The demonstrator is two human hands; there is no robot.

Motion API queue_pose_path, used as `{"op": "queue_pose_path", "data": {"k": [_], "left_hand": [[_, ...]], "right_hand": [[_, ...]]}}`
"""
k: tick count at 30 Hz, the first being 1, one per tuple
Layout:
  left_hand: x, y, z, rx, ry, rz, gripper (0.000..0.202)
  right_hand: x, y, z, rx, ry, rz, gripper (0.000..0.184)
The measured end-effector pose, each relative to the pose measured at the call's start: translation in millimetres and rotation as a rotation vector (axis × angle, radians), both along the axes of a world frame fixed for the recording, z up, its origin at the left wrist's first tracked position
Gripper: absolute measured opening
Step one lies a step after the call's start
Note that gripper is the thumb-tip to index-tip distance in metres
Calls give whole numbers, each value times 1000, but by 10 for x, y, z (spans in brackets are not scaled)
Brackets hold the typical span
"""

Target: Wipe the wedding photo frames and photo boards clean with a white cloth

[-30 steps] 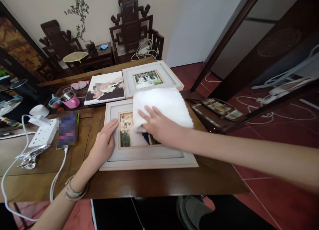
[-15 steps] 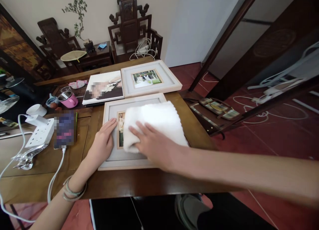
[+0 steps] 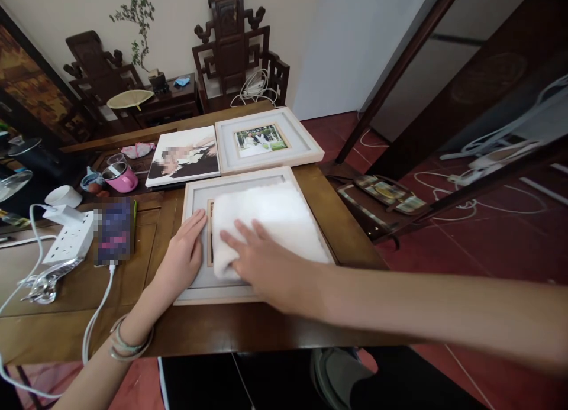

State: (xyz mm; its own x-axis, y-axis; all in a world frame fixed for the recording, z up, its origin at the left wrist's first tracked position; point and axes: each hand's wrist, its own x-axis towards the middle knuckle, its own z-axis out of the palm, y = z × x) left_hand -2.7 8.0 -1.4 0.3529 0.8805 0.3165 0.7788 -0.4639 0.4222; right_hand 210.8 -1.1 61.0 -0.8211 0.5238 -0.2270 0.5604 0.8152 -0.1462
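A pale wooden picture frame (image 3: 197,194) lies flat at the near edge of the dark wooden table (image 3: 248,327). A folded white cloth (image 3: 270,215) covers most of its glass. My right hand (image 3: 261,259) lies flat on the cloth with fingers stretched out, pressing it down. My left hand (image 3: 181,259) rests open on the frame's left border, fingers together and flat, holding it still. Several bracelets circle my left wrist.
A second framed photo (image 3: 266,141) and a frameless print (image 3: 184,155) lie further back. To the left are a phone on a cable (image 3: 114,229), a white power strip (image 3: 71,238), a pink cup (image 3: 119,176) and a white bowl (image 3: 64,195). Carved chairs (image 3: 235,49) stand behind; red tile floor at right.
My right hand has slid the white cloth leftward and toward me across the frame's glass, now covering almost all of the photo. My left hand has stayed on the frame's left border.
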Motion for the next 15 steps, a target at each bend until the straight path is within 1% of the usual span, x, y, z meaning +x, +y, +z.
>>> {"op": "queue_pose_path", "data": {"k": [3, 5, 6, 8, 10, 13, 15], "left_hand": [[-2, 0, 5, -26, -18, -1, 51], [-3, -1, 9, -39, -22, 0, 51], [-3, -1, 9, -42, -22, 3, 50], [-6, -1, 4, -39, -19, 5, 50], [-9, 0, -3, -29, -13, 6, 50], [-3, 0, 2, -8, -8, -7, 49], [16, -7, 27, 2, -14, -4, 47]], "right_hand": [[39, -268, 235, -197, -28, 85, 48], [60, -326, 305, -257, 16, 113, 45], [64, -318, 302, -254, 43, 112, 44], [56, -226, 226, -178, 75, 85, 44], [22, -38, 94, -43, 65, 38, 46], [-73, 376, -78, 191, 48, -42, 51], [-147, 660, -133, 304, 23, -73, 51]]}}
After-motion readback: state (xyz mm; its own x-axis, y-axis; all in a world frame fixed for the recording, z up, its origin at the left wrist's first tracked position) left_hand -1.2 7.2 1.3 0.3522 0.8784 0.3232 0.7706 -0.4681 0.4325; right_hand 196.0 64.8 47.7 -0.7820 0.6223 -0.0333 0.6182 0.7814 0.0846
